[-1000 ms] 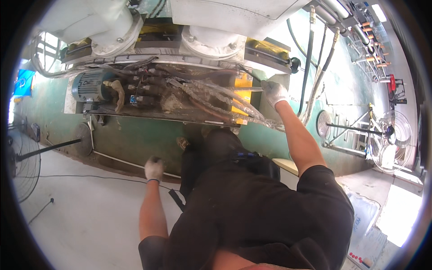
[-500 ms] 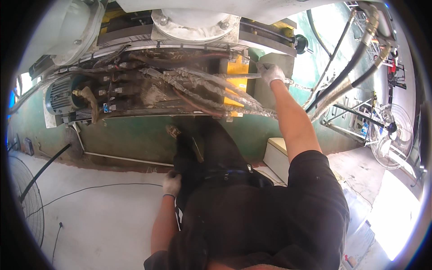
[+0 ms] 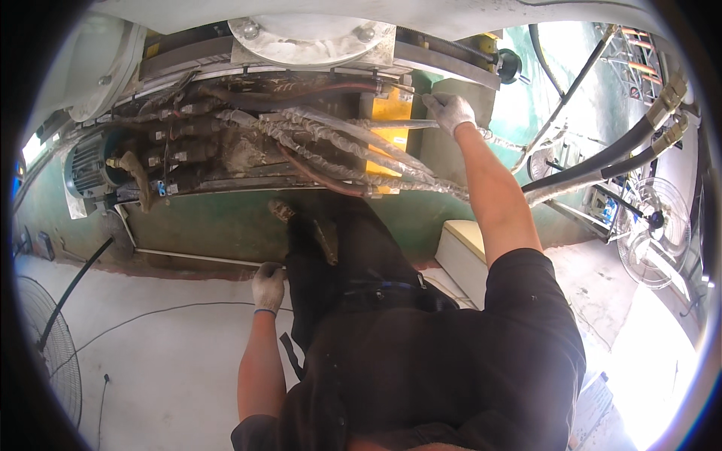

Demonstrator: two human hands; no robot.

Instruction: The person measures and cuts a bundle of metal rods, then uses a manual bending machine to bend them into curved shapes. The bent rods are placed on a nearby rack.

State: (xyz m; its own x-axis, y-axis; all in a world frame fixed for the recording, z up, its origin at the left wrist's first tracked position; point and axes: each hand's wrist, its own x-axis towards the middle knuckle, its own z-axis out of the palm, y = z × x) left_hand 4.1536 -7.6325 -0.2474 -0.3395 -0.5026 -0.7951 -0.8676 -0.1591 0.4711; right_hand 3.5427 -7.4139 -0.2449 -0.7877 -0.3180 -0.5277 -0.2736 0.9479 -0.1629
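Observation:
My right hand (image 3: 453, 113), in a whitish work glove, reaches out to the machine with its fingers curled. It is over the grey-green block (image 3: 445, 156), right of a yellow plate (image 3: 391, 135). A straight, light-coloured tube (image 3: 410, 124) crosses the plate and stops at the hand. Whether the fingers grip the tube, the block or nothing is hidden. Beside my leg hangs my left hand (image 3: 268, 287), gloved too, fingers curled in and nothing visible in them. Several plastic-wrapped hoses (image 3: 331, 139) run across the machine below the tube.
A blue-grey ribbed motor (image 3: 90, 169) sits at the machine's left end. Thick black hoses (image 3: 602, 161) hang on the right. Floor fans stand at the left (image 3: 47, 338) and right (image 3: 654, 233). A thin cable (image 3: 150, 316) lies on the floor; a pale box (image 3: 460, 252) stands by my leg.
My left hand has swung forward and left, away from my thigh. My right hand has stayed by the block, a little higher relative to the tube. The machine has shifted slightly left in view.

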